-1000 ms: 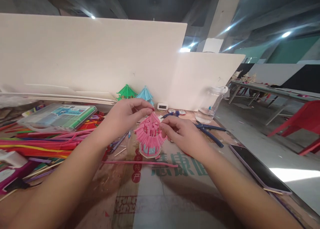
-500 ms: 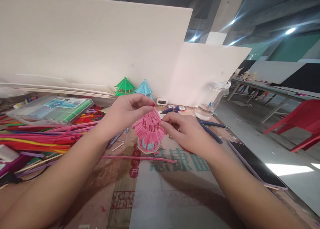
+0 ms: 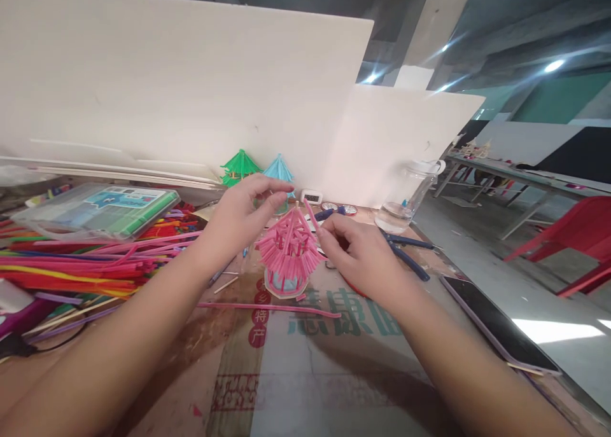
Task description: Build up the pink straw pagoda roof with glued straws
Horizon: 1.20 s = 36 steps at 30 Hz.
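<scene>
A small pink pavilion model [image 3: 291, 249] with a two-tiered fringed roof and a pale blue base stands upright on the table. My right hand [image 3: 356, 252], on its right, pinches a short pink strip [image 3: 311, 214] that points up and left beside the roof top. Above the roof's left side is my left hand [image 3: 252, 208], thumb and forefinger apart with nothing seen between them. In front of the model lies a long pink strip [image 3: 286, 308]. Green [image 3: 241, 165] and light blue [image 3: 279, 168] roofed models stand behind, partly hidden by my left hand.
Colourful strips [image 3: 95, 265] and a clear plastic box [image 3: 105, 211] fill the left side. A small digital clock [image 3: 311, 197], a water jug [image 3: 405, 198], blue-handled pliers [image 3: 408, 259] and a phone [image 3: 499, 326] lie behind and right. White boards [image 3: 191, 87] stand at the back.
My left thumb and forefinger have come away from the roof tip and parted. My right hand has drawn slightly right and down, and its pink strip now shows apart from the roof.
</scene>
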Each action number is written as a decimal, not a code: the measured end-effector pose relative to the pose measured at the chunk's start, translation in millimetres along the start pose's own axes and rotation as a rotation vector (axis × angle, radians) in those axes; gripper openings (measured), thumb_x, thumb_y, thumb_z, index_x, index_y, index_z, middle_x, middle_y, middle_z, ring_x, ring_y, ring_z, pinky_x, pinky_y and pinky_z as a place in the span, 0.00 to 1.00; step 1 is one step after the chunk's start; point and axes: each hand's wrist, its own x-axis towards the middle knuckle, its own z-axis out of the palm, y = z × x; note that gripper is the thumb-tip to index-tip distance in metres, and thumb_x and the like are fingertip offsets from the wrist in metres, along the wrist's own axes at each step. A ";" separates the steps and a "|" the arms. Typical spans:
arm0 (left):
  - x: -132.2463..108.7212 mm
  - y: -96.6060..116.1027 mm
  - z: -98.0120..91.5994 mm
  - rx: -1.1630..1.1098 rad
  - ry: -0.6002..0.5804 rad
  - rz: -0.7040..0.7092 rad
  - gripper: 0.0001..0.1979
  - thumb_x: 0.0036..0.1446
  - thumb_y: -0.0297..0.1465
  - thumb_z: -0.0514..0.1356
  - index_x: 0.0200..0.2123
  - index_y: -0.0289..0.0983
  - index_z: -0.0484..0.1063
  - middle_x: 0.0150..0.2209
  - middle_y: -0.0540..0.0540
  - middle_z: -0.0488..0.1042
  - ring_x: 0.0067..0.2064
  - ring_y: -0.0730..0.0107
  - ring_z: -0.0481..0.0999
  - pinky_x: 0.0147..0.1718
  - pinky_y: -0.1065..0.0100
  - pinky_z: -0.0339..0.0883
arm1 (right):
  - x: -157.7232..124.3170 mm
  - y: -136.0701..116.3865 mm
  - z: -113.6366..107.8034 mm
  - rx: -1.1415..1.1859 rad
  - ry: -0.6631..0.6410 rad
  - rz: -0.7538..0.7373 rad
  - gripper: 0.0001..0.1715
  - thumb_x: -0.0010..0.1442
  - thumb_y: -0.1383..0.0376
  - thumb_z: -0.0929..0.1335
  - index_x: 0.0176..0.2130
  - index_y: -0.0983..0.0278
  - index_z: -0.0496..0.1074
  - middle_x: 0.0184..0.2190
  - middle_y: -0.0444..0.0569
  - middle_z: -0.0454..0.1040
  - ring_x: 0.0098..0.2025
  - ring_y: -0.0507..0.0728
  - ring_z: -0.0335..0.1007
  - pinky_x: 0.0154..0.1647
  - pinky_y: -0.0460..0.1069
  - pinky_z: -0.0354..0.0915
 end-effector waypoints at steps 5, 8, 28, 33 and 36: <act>1.7 -12.7 5.5 0.020 -0.031 0.070 0.15 0.60 0.36 0.53 0.44 0.37 0.77 0.41 0.45 0.76 0.46 0.65 0.73 0.50 0.63 0.65 | -0.7 1.0 11.1 -0.028 -0.031 -0.002 0.15 0.60 0.64 0.60 0.22 0.61 0.55 0.17 0.39 0.61 0.19 0.49 0.53 0.23 0.46 0.44; 0.4 -14.0 9.7 0.005 -0.063 0.087 0.16 0.61 0.36 0.53 0.46 0.39 0.76 0.44 0.45 0.76 0.48 0.65 0.73 0.51 0.63 0.64 | -1.3 1.0 15.1 -0.042 -0.010 -0.007 0.15 0.59 0.65 0.61 0.21 0.61 0.56 0.16 0.39 0.61 0.19 0.49 0.53 0.23 0.46 0.45; -0.3 -16.4 14.4 0.037 -0.066 0.147 0.13 0.61 0.33 0.55 0.44 0.39 0.78 0.45 0.46 0.77 0.48 0.65 0.73 0.52 0.62 0.64 | 1.0 -0.5 24.8 0.055 0.023 0.100 0.13 0.53 0.66 0.62 0.19 0.61 0.57 0.14 0.39 0.59 0.18 0.49 0.52 0.22 0.45 0.47; 0.2 -16.2 13.8 0.054 -0.065 0.160 0.13 0.61 0.33 0.56 0.43 0.38 0.78 0.44 0.45 0.77 0.47 0.65 0.73 0.51 0.62 0.65 | 1.6 -0.4 24.1 0.178 -0.005 0.198 0.12 0.52 0.64 0.62 0.19 0.62 0.59 0.15 0.38 0.59 0.19 0.48 0.53 0.21 0.44 0.49; 0.5 -15.7 13.4 0.064 -0.065 0.164 0.13 0.61 0.32 0.56 0.43 0.38 0.78 0.44 0.45 0.77 0.47 0.65 0.73 0.51 0.62 0.65 | 2.6 -1.8 22.9 0.260 -0.041 0.272 0.12 0.52 0.62 0.62 0.19 0.62 0.60 0.15 0.38 0.60 0.19 0.48 0.54 0.21 0.44 0.51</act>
